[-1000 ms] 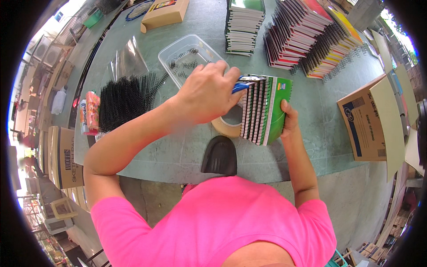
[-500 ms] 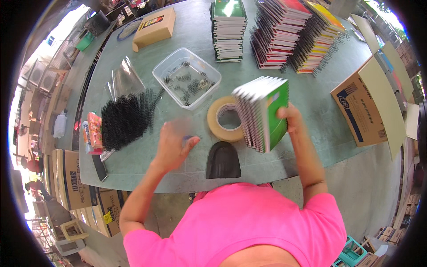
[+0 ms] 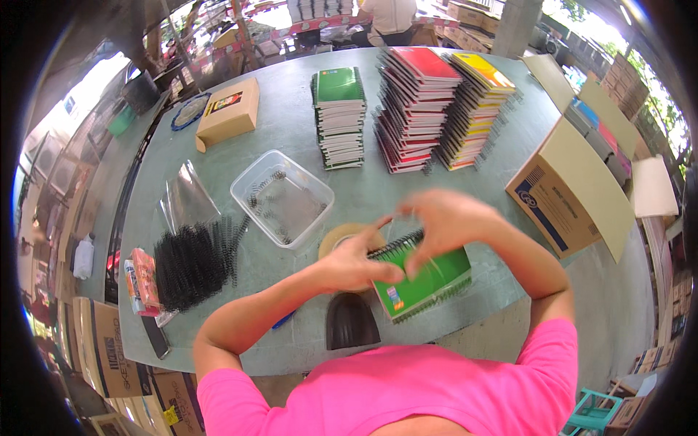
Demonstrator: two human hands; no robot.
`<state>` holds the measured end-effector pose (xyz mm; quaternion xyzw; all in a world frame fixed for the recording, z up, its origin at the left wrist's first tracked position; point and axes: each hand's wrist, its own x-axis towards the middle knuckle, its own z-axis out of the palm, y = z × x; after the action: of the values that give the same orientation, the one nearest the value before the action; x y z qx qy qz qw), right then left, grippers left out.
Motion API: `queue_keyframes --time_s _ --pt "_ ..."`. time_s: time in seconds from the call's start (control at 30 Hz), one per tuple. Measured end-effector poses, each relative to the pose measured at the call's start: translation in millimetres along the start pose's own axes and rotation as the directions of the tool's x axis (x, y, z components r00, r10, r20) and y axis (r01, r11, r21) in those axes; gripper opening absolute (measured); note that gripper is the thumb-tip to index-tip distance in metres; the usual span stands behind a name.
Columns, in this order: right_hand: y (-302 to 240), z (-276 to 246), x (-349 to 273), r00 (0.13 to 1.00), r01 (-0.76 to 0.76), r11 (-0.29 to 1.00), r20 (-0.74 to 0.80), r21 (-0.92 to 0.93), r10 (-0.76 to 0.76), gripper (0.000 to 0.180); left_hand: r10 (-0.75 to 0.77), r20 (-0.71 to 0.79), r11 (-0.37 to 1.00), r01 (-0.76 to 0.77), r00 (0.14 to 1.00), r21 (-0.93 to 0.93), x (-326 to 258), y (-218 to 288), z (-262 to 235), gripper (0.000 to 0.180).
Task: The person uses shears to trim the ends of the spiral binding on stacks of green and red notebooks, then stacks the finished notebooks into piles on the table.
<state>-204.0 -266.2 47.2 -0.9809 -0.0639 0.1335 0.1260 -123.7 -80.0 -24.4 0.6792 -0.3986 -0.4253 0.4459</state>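
Observation:
A small stack of green spiral notebooks [image 3: 436,280] is in front of me, its black coil edge facing away. My left hand [image 3: 352,265] is closed on its near-left corner, thumb on the green cover. Over the coil edge arches my right hand [image 3: 454,218], slightly blurred, with thumb and fingers apart and the thumb close to the cover. A roll of tan tape [image 3: 338,236] is partly hidden behind my left hand. Nearer to me is a black arch-shaped piece [image 3: 351,323]. A blue pen [image 3: 283,318] rests under my left forearm.
A clear plastic tub [image 3: 283,200] holds short coils. Left of it are a pile of black spiral coils [image 3: 196,265] and clear film [image 3: 187,196]. Green [image 3: 339,120], red [image 3: 418,109] and yellow notebook stacks [image 3: 476,112] stand far off. An open carton [image 3: 556,196] is right.
The green notebooks have come down in front of me, turned so the coil edge faces away. My left hand has moved right onto them; my right hand has shifted to their coil edge.

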Motion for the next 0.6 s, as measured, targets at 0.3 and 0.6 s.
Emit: queue_keyframes --time_s 0.3,0.6 --pt "26 -72 99 0.587 0.558 0.59 -0.78 0.583 0.215 0.067 0.253 -0.575 0.635 -0.582 0.778 -0.508 43 75 -141 0.049" --pt "81 -72 230 0.822 0.368 0.068 -0.359 0.927 0.442 0.038 -0.058 -0.632 0.967 0.201 0.773 0.157 128 73 -216 0.087"
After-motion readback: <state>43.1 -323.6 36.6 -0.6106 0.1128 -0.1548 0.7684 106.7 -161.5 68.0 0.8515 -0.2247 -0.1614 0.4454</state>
